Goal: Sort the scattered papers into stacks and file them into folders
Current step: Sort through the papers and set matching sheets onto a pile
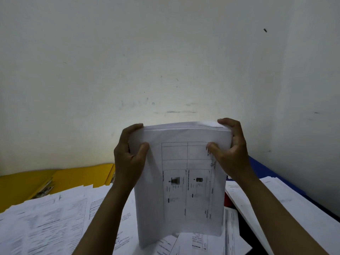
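A: What do we have in hand?

B: We're holding a thick stack of papers (181, 179) upright, approx. centre of view, its bottom edge down among the loose sheets (46, 223) that cover the desk. Front page shows a printed table w/ small blurred pics.

A: And our fingers?

B: Left hand (128, 153) grips the stack's upper left edge: thumb curled onto the front page, fingers wrapped behind. Right hand (230, 150) does the same at the upper right edge, thumb on the front, fingers over the top corner. Both clamped on the stack.

A: What's around it?

B: Yellow folder (77, 177) lies open at far left, metal clip showing, partly under the loose sheets. Blue folder (261, 166) at right, against the wall (165, 52), w/ more papers (287, 199) lying on it. A bit of red shows just right of the stack; can't tell what it is.
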